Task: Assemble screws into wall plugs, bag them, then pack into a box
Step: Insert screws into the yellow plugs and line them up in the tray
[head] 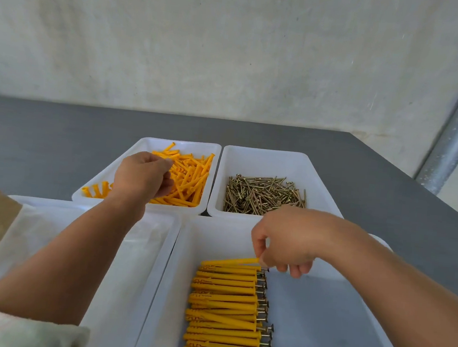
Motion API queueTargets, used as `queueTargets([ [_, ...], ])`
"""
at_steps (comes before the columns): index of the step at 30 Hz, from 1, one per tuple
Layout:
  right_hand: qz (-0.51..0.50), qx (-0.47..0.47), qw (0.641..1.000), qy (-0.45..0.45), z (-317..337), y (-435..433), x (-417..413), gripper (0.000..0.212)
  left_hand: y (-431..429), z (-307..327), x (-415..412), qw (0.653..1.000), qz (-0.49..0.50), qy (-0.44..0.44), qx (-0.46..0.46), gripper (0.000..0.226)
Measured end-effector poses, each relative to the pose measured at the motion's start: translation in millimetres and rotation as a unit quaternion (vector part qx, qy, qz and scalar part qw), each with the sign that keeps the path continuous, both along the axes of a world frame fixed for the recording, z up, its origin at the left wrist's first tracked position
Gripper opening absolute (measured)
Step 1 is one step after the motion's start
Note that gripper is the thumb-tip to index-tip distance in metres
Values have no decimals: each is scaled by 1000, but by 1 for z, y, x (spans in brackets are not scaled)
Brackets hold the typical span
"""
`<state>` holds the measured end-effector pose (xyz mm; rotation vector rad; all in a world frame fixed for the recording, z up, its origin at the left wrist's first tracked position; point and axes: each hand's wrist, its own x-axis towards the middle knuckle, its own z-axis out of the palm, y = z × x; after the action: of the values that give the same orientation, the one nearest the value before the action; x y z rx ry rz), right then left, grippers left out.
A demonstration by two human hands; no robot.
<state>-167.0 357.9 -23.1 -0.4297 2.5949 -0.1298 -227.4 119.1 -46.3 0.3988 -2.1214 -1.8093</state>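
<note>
The left hand (141, 176) dips into the loose plugs (191, 179) in the far left tray (142, 143), fingers curled down; whether it grips one, I cannot tell. The right hand (291, 242) pinches the top assembled plug (228, 262) at its screw end, at the head of the row (224, 311) in the near right tray (325, 325), whose right half lies bare.

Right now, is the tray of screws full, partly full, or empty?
Partly full. The screws lie in a loose pile over the near part of the white tray; the far strip of its floor shows bare.
</note>
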Motion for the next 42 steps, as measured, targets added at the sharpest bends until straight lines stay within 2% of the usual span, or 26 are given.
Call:
queueTargets([
  [1,8,28,1000,-2,-4,-4,1,16,-3,-2,-2,996,28,8,-79,15],
  [3,23,72,997,3,-13,-9,0,22,-7,-5,-1,962,79,8,-260,13],
  [4,29,85,996,11,-17,-11,0,24,-9,-7,-1,941,96,-3,-324,19],
  [6,34,90,995,21,-24,-12,-1,25,-15,-12,-2,911,111,-50,-394,40],
  [8,32,87,996,17,-29,-13,-1,24,-21,-17,-4,882,117,-115,-442,57],
  [11,37,82,996,16,-30,-13,0,28,-34,-24,-6,841,99,-208,-489,70],
  [16,39,61,997,18,-24,-10,-2,33,-35,-32,-9,818,77,-250,-513,81],
  [19,39,50,998,20,-21,-9,-3,30,-35,-30,-11,787,76,-315,-526,89],
  [21,28,24,999,17,-18,-8,-4,25,-38,-28,-12,774,71,-327,-538,86],
  [24,-3,-51,998,31,-9,-3,-8,18,-38,-28,-12,769,68,-310,-555,76],
  [28,-50,-122,970,205,-1,8,-23,22,-33,-28,-13,794,40,-247,-554,67],
  [31,-105,-150,943,277,-10,20,-38,24,-25,-26,-14,786,19,-217,-578,63],
  [37,-116,-116,960,227,-39,32,-57,42,-13,-22,-10,805,-18,-163,-570,21],
  [42,-111,-81,976,166,-43,28,-54,60,-1,-18,-6,847,-39,-133,-513,13],
])
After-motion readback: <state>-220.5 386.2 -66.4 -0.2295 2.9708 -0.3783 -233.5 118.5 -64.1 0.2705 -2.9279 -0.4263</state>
